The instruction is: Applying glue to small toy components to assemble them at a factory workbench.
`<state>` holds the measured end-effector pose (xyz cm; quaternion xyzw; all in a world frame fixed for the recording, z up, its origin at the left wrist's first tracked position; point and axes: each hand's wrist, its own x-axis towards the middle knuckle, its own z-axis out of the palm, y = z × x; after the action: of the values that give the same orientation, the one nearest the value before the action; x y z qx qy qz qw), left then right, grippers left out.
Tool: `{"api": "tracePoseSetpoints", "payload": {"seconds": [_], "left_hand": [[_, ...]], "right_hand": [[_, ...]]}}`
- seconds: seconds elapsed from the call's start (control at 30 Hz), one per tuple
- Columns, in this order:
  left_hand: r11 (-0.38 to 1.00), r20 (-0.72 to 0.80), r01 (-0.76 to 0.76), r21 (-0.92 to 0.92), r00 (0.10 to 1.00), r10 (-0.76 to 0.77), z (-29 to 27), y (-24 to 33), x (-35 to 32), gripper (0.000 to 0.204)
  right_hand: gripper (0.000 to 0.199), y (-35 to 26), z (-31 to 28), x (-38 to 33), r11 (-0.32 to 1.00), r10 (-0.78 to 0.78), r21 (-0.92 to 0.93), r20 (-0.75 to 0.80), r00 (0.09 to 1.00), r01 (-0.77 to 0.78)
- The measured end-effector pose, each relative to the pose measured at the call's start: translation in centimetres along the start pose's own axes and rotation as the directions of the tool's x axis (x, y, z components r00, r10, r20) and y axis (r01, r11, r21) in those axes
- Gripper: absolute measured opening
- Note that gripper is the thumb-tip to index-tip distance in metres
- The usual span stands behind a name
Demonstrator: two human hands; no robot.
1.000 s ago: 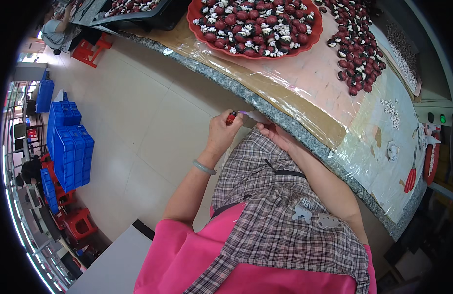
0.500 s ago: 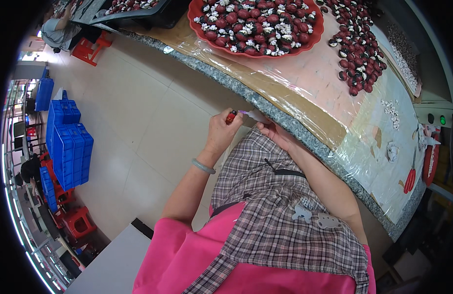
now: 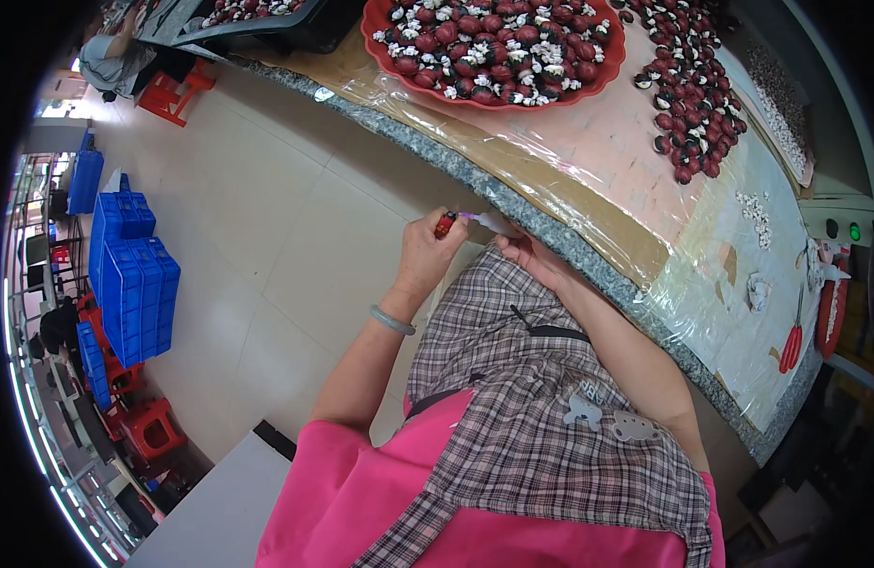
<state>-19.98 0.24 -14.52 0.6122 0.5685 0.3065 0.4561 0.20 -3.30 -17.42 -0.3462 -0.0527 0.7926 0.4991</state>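
Just off the table's near edge, my left hand [image 3: 431,250] is closed around a small red-and-black piece [image 3: 445,225], pinched between thumb and fingers. To its right, my right hand [image 3: 531,261] is closed on a whitish, tapering bottle [image 3: 496,223] with a purple tip [image 3: 469,216]. The tip points at the red-and-black piece and lies very near or against it. The table edge and my fingers partly hide the bottle. Both hands are above my checked apron [image 3: 512,293].
On the plastic-covered table [image 3: 588,204] stands a red scalloped bowl [image 3: 484,102] of dark red, black and white balls. More balls [image 3: 692,133] are heaped to its right. Red-handled scissors [image 3: 791,348] and small white pieces [image 3: 756,220] lie there. Blue crates [image 3: 134,293] stand left.
Almost nothing differs. My left hand and its red-and-black piece have shifted very slightly; my right hand stays in place with the bottle.
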Motion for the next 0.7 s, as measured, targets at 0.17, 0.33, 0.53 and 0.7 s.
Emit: {"api": "tracePoseSetpoints", "payload": {"seconds": [0.17,0.33,0.53,0.7], "left_hand": [[1.000,-0.009,0.007,-0.024,1.000,-0.007,0.03,-0.24,-0.01,0.030],[1.000,-0.022,-0.005,-0.018,1.000,0.005,0.02,-0.29,0.00,0.030],[0.999,-0.008,0.024,-0.028,1.000,-0.025,0.05,-0.12,-0.08,0.030],[1.000,-0.003,0.006,-0.022,1.000,-0.006,0.02,0.15,-0.15,0.031]], "right_hand": [[0.022,-0.01,0.09,0.00,1.000,0.003,-0.008,-0.008,1.000,-0.003],[0.021,-0.12,0.41,-0.05,1.000,0.004,0.000,-0.040,0.999,-0.004],[0.019,-0.20,0.62,-0.04,1.000,0.020,0.005,-0.050,0.999,-0.020],[0.018,-0.19,0.75,-0.13,1.000,0.003,0.019,-0.074,0.997,-0.002]]}}
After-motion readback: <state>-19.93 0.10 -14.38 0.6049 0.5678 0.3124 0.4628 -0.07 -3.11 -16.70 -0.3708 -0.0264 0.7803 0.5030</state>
